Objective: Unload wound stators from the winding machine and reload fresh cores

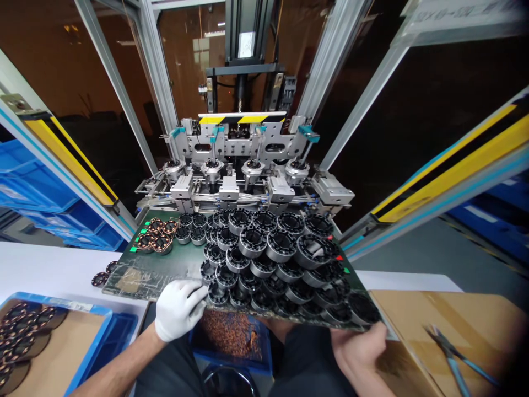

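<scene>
My left hand (178, 310), in a white glove, is at the front edge of the green board (165, 270). Its fingers are slightly apart, with their tips against or right beside a ring-shaped stator core (217, 295) at the front left of the stack. My bare right hand (360, 348) is at the board's front right corner, just below a blurred stator core (363, 307); its fingers are mostly hidden. Several silver-rimmed, black-toothed cores (253, 242) are piled between the hands. Copper-wound stators (160, 242) lie at the board's back left.
Behind the board stands a machine fixture (252, 168) with several holders, framed by yellow-black side posts (74, 160). A blue tray (93, 325) of wound stators is at left. Pliers (450, 358) lie on a cardboard box (463, 309) at right. A blue bin (264, 353) holds copper scraps below.
</scene>
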### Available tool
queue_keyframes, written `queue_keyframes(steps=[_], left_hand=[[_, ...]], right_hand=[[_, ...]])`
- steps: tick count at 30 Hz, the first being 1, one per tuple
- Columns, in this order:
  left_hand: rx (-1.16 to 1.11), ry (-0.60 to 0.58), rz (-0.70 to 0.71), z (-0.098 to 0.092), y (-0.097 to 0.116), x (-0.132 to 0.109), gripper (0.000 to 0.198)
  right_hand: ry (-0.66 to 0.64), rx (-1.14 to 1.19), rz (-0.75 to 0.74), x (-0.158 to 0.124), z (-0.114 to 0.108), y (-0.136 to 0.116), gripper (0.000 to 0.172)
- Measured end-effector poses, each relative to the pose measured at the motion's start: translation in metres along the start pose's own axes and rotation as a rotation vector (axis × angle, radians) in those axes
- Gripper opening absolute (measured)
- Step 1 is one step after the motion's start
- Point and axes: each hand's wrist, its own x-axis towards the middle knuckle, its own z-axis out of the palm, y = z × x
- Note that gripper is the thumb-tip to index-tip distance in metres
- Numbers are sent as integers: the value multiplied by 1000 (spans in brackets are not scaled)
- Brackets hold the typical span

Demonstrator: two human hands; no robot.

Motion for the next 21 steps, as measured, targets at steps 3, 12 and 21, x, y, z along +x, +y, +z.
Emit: queue_keyframes(steps=[3, 12, 21], left_hand=[[-4, 4, 0, 0, 0, 1, 28], [-8, 9, 1, -1, 0, 1, 27], [-8, 4, 4, -1, 0, 1, 26]], right_hand=[[9, 21, 10, -1, 0, 0, 45], [-27, -3, -4, 2, -4, 2, 42], [-77, -24, -45, -2, 1, 0, 39]])
